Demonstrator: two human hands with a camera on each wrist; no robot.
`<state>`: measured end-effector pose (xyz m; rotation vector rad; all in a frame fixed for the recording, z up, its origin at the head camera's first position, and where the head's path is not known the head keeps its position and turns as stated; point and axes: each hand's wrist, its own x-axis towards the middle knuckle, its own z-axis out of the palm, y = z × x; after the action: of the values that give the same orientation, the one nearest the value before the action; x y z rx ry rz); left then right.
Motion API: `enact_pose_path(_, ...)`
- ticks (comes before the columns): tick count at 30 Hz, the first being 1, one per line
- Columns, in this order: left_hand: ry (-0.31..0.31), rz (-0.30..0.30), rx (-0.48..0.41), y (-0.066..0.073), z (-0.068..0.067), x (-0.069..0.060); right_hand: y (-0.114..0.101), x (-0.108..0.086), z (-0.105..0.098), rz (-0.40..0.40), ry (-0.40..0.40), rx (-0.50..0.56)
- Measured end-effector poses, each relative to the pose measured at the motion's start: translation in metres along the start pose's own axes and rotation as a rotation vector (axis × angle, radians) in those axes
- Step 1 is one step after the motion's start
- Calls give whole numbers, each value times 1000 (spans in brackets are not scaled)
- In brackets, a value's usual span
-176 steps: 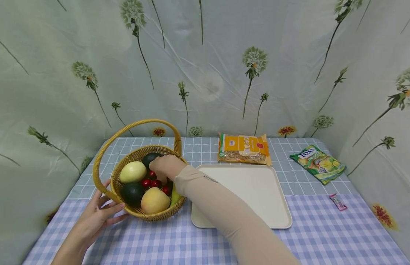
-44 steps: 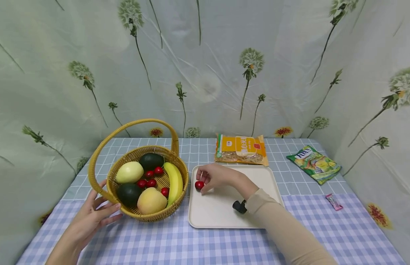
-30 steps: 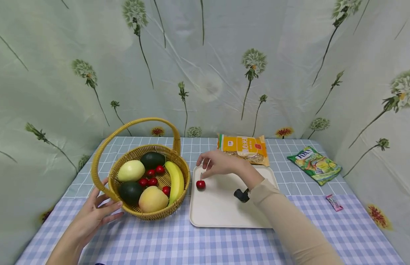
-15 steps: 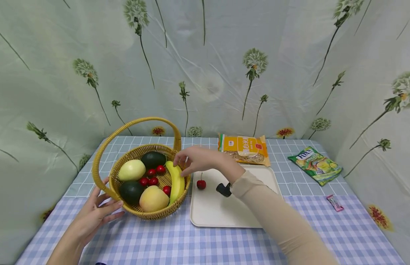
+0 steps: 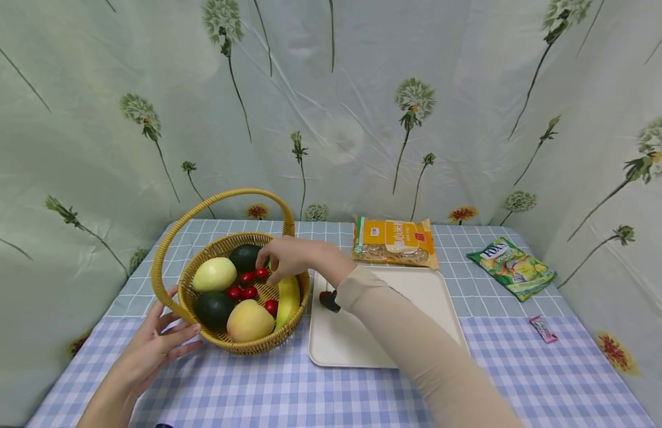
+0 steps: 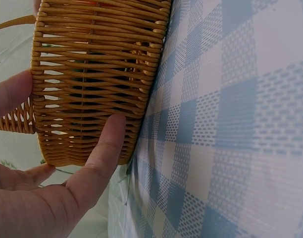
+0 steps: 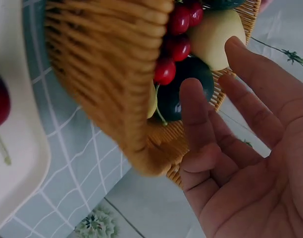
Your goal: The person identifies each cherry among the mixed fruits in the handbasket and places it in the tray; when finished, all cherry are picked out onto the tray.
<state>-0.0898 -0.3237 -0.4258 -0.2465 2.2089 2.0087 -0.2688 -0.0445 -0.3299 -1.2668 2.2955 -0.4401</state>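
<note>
The yellow wicker basket [image 5: 250, 346] holds several red cherries [image 5: 250, 292], a banana [image 5: 289, 300], a peach-like fruit [image 5: 250, 321], a pale yellow-green oval fruit [image 5: 215, 274] and two dark green oval fruits [image 5: 213, 310]. My left hand [image 5: 156, 351] touches the basket's left side with spread fingers, its fingertip on the weave in the left wrist view. Above the basket's right half hovers my right hand [image 5: 293, 258], fingers loosely bent and apart, holding nothing; in the right wrist view the cherries lie beyond its fingers. One cherry [image 7: 0, 101] lies on the white tray [image 5: 363, 351].
Behind the tray lies an orange noodle packet [image 5: 395, 241]. A green FOX'S candy bag [image 5: 513, 267] and a small pink wrapped candy [image 5: 543, 329] are at the right. A black device [image 5: 329, 301] by the right cuff partly covers the tray's cherry in the head view.
My right hand put a cherry on the tray's left side, let go of it, rose, and moved left over the banana to above the basket's cherries. My left hand stays at the basket.
</note>
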Motion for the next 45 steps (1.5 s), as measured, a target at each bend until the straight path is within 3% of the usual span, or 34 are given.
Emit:
enact_pose_path(7,5,-13,7,1,0,0,-6,17,2,101,8,1)
enact_pose_path(21,3,-17,12,0,-1,0,-11,39,3,263,-92,119)
enact_pose_path(32,-5,2,22,1,0,-1,-20,51,5,326,-141,84)
enact_pose_path(40,-6,3,20,0,-1,0,-23,54,6,310,-153,38)
enact_pose_path(45,-5,-12,27,1,-1,0,-22,56,8,306,-174,65)
